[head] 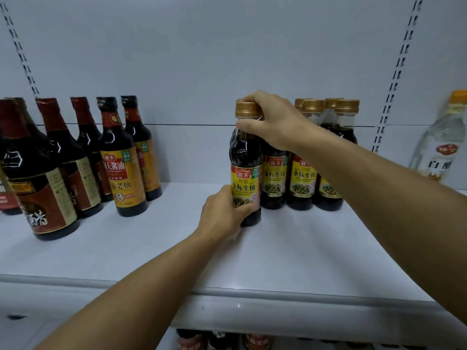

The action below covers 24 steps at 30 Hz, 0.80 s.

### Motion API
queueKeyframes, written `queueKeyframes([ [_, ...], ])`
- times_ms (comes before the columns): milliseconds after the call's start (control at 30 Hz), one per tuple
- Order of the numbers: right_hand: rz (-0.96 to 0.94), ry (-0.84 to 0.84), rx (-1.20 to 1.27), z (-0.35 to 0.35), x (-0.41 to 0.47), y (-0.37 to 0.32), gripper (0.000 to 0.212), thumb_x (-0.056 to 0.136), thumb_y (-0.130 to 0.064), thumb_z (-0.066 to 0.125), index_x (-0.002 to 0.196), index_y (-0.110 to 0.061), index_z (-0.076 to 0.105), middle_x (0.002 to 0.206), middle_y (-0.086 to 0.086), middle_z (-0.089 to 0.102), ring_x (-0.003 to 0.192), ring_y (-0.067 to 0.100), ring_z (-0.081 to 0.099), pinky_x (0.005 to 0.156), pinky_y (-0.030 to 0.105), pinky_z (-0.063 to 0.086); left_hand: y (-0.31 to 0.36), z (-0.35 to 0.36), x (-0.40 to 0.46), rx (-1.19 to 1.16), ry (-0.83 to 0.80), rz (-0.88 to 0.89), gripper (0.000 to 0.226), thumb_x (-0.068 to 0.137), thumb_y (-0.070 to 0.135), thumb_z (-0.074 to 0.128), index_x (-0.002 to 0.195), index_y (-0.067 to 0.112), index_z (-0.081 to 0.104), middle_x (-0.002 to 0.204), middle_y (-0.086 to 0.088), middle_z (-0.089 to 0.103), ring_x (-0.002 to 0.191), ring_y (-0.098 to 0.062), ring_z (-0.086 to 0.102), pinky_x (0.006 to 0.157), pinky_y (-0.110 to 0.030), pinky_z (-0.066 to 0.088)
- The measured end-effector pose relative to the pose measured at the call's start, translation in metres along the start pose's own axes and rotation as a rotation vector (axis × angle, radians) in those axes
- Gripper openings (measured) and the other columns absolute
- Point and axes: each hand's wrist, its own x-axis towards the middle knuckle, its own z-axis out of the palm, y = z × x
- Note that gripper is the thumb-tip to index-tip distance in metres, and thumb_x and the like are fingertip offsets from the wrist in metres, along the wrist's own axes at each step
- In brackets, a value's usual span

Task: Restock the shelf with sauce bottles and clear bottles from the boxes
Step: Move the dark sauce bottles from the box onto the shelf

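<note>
A dark sauce bottle (244, 157) with a gold cap and a yellow label stands upright on the white shelf (290, 248). My right hand (273, 120) grips it at the neck and cap from the right. My left hand (223, 213) holds its lower body, with the fingers curled round the base. Just to its right stands a group of like sauce bottles (303, 178) with gold caps. A clear bottle (441, 145) with an orange cap stands at the far right edge of the shelf.
Several dark bottles with red caps (58, 173) fill the shelf's left side, and two with orange labels (123, 173) stand beside them. Bare shelf lies between those and the held bottle. The shelf's front rail (252, 294) runs below. More bottles (222, 341) show on a lower shelf.
</note>
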Motion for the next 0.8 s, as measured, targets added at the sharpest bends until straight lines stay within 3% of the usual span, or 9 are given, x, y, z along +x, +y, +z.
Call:
queueKeyframes([
  [233,0.027,0.006,0.005,0.002,-0.002,0.001,0.046,0.091,-0.040,0.065,0.130,-0.020,0.049,0.109,-0.005,0.056,0.085,0.004,0.053,0.066,0.016,0.039,0.001,0.000,-0.002,-0.051,-0.018,-0.017,0.049,0.082,0.040,0.074,0.122,0.020,0.054,0.117,0.003,0.065,0.104,-0.019,0.062,0.092,-0.041,0.052],
  [367,0.065,0.006,0.052,0.003,-0.004,-0.004,0.054,0.092,-0.038,0.064,0.138,-0.019,0.044,0.113,-0.006,0.053,0.098,0.012,0.054,0.071,0.017,0.039,0.006,-0.005,-0.003,-0.019,-0.069,-0.034,0.052,0.084,0.041,0.073,0.126,0.020,0.051,0.121,0.001,0.064,0.109,-0.019,0.060,0.095,-0.040,0.050],
  [500,0.113,0.041,0.054,0.005,-0.015,-0.010,0.063,0.092,-0.040,0.063,0.144,-0.017,0.037,0.104,-0.012,0.052,0.098,0.013,0.052,0.073,0.022,0.040,0.012,-0.016,-0.008,0.051,-0.111,-0.043,0.055,0.087,0.041,0.069,0.131,0.017,0.046,0.126,-0.003,0.060,0.109,-0.020,0.057,0.087,-0.035,0.050],
  [600,0.136,0.066,0.026,0.007,-0.028,-0.013,0.057,0.090,-0.040,0.064,0.136,-0.016,0.041,0.092,-0.013,0.057,0.093,0.016,0.058,0.084,0.038,0.051,0.013,-0.022,-0.016,0.097,-0.090,-0.050,0.061,0.089,0.039,0.066,0.138,0.014,0.038,0.129,-0.007,0.057,0.096,-0.016,0.050,0.076,-0.030,0.042],
  [700,0.173,0.086,-0.023,0.009,-0.042,-0.019,0.061,0.090,-0.040,0.064,0.140,-0.018,0.036,0.094,-0.005,0.062,0.094,0.019,0.060,0.087,0.049,0.052,0.015,-0.028,-0.029,0.099,-0.077,-0.029,0.060,0.091,0.040,0.064,0.138,0.013,0.038,0.130,-0.008,0.057,0.094,-0.014,0.046,0.076,-0.029,0.039],
  [800,0.202,0.112,-0.057,0.010,-0.057,-0.026,0.067,0.091,-0.041,0.062,0.146,-0.021,0.030,0.106,-0.001,0.062,0.099,0.022,0.059,0.088,0.050,0.052,0.017,-0.035,-0.044,0.097,-0.060,0.009,0.053,0.092,0.038,0.061,0.135,0.014,0.042,0.128,-0.007,0.059,0.093,-0.014,0.048,0.076,-0.029,0.039],
])
